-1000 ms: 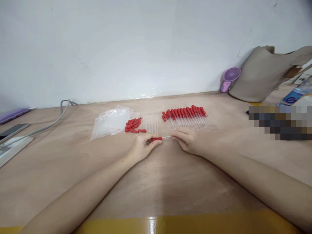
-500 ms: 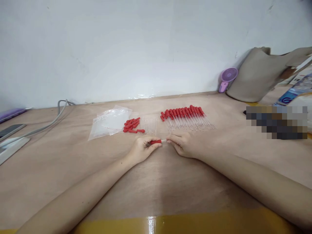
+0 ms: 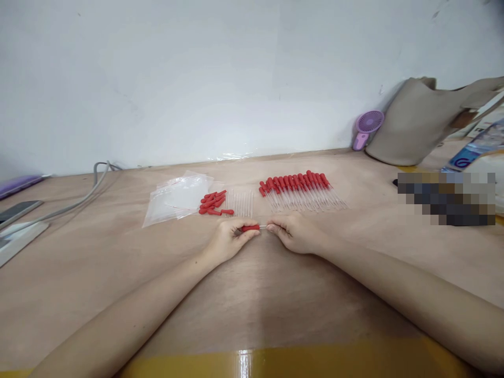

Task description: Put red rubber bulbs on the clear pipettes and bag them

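My left hand point(image 3: 230, 239) pinches a red rubber bulb point(image 3: 250, 228) at the table's middle. Facing it, my right hand point(image 3: 293, 233) pinches the clear glass tube point(image 3: 263, 227) that runs into that bulb. Only a short piece of tube shows between the two hands. Behind the left hand lies a small heap of loose red bulbs point(image 3: 213, 202), with a row of bare clear tubes point(image 3: 242, 202) beside it. A long row of finished droppers with red bulbs point(image 3: 301, 189) lies behind the right hand.
Clear plastic bags point(image 3: 177, 197) lie left of the bulbs. A grey cable point(image 3: 74, 202), a phone point(image 3: 18, 210) and a white tray edge are far left. A purple mini fan point(image 3: 368, 126) and a beige bag point(image 3: 417, 123) stand at the back right by the wall.
My right hand has moved left toward the left hand, so less clear tube shows between them. The bulb and tube sit slightly lower on the table than a second ago.
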{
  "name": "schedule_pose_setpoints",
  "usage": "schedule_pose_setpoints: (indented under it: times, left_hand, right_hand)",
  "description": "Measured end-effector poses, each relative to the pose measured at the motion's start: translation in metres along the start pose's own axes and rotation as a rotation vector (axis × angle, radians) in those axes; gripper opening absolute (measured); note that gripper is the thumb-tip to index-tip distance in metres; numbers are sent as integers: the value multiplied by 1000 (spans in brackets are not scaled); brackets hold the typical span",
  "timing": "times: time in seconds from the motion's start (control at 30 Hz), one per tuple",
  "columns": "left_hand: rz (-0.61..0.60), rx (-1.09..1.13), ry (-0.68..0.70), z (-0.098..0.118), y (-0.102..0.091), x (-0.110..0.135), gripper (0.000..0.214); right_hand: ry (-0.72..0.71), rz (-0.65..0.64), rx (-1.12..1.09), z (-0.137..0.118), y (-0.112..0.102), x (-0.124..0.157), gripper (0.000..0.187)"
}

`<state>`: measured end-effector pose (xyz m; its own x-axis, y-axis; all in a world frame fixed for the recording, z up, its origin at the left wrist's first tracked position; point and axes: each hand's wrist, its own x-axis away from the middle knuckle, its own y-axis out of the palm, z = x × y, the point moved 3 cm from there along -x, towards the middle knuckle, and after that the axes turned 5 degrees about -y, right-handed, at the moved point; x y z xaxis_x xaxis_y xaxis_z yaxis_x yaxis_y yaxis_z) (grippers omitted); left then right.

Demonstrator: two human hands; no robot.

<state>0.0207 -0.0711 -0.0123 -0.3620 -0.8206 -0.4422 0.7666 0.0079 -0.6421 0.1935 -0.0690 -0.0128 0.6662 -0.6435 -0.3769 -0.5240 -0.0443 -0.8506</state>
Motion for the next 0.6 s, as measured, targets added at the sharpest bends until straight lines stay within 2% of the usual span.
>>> schedule_pose_setpoints:
  times: [0.1, 0.27, 0.33, 0.4, 0.5, 0.6]
  left_hand:
    - [-6, 93, -80, -7, -1, 0, 21]
    - [-220, 437, -325, -19, 3, -1, 41]
    - [-206, 531, -424, -24, 2, -2, 47]
    - [-131, 537, -469, -28, 0, -2, 48]
    - [-36, 412, -412, -31, -2, 0, 39]
    - [-31, 277, -347, -31, -2, 2, 29]
  right_hand:
    - [-19, 15, 44, -1, -1, 1, 26]
    - [-132, 98, 192, 3, -3, 8, 28]
    - [-158, 144, 183, 8, -4, 11, 27]
    - [-146, 204, 144, 14, -5, 12, 24]
    - [-18, 281, 146, 23, -12, 9, 20]
    - [300, 324, 90, 36, -24, 1, 18]
